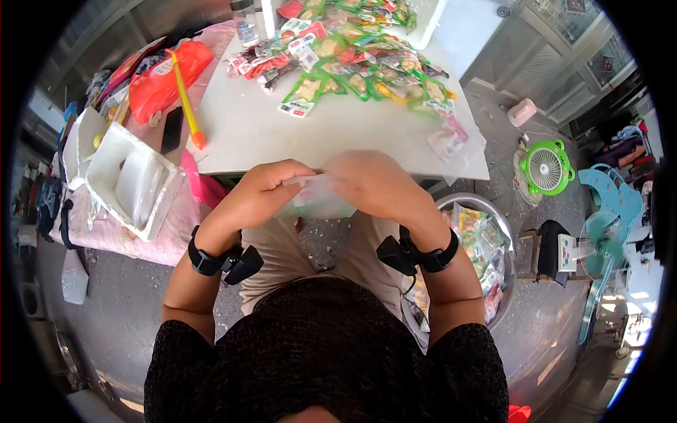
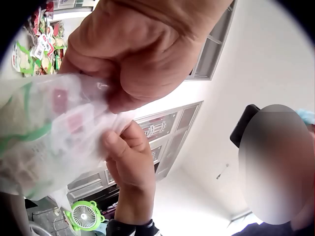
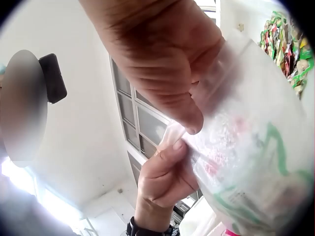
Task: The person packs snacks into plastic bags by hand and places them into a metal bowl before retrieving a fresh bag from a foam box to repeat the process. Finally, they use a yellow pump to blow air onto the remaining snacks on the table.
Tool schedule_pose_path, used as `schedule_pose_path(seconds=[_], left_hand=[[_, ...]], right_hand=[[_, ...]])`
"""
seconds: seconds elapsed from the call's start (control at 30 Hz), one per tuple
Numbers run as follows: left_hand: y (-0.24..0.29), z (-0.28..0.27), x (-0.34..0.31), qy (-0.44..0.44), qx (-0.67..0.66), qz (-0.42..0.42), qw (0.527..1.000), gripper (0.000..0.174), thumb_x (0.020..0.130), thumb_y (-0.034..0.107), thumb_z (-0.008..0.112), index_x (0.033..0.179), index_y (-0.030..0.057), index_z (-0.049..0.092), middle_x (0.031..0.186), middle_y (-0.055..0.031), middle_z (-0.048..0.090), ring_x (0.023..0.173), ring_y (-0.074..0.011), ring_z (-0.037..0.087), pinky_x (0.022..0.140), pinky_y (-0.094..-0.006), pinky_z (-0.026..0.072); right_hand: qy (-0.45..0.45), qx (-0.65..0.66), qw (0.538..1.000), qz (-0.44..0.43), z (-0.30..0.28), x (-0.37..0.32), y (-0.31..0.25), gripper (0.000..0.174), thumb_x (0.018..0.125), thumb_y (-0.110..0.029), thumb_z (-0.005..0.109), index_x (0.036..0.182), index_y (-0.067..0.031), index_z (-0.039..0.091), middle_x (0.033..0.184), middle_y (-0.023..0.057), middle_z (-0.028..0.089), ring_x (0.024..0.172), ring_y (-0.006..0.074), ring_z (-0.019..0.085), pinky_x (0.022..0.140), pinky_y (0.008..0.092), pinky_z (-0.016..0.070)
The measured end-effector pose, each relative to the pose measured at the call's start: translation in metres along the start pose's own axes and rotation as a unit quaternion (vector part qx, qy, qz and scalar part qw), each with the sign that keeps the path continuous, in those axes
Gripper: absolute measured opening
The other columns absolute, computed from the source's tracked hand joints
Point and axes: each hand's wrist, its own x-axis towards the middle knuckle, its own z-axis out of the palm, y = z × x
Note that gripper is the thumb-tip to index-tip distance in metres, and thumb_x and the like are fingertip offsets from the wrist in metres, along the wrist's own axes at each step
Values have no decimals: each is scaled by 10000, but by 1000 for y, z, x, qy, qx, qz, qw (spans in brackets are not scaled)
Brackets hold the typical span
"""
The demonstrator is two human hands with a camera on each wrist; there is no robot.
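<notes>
A translucent plastic bag point(image 1: 319, 196) hangs in front of my body, between my two hands. My left hand point(image 1: 262, 189) pinches the bag's top edge at one side, thumb against the fingers. At the other side of the same edge, my right hand point(image 1: 377, 185) grips the film; it is blurred in the head view. Through the cloudy film point(image 2: 54, 132) in the left wrist view, packets with green borders and reddish print show inside. The right wrist view has the bag's upper strip point(image 3: 221, 81) running under my right thumb.
A pile of green and red food packets point(image 1: 352, 63) covers the table's point(image 1: 240, 134) far part. A metal basin point(image 1: 509, 247) of bagged packets stands by my right leg. Left are a foam box point(image 1: 134, 180) and a yellow stick point(image 1: 185, 102). A green fan point(image 1: 546, 168) sits on the floor.
</notes>
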Motion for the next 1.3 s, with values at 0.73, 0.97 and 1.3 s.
schedule_pose_path(seconds=[0.73, 0.97, 1.3], left_hand=[[-9, 28, 8, 17, 80, 153, 985, 62, 774, 78, 514, 794, 26, 540, 779, -77, 545, 741, -230, 515, 663, -307, 406], [-25, 30, 11, 60, -3, 113, 992, 54, 776, 80, 518, 755, 33, 534, 692, -50, 500, 653, -142, 485, 607, -252, 387], [-32, 30, 9, 69, -72, 58, 993, 60, 786, 88, 522, 773, 31, 536, 704, -32, 499, 656, -103, 477, 598, -234, 386]], right_hand=[[83, 175, 977, 87, -25, -66, 11, 222, 720, -152, 576, 884, -15, 517, 795, 95, 530, 727, 220, 497, 646, 303, 392], [79, 208, 970, 94, -23, -71, 16, 319, 705, -151, 619, 975, -20, 510, 919, 56, 533, 823, 148, 487, 712, 261, 389], [162, 180, 970, 31, -7, -71, 17, 205, 724, 25, 512, 925, -14, 520, 963, 112, 517, 872, 212, 501, 741, 274, 397]])
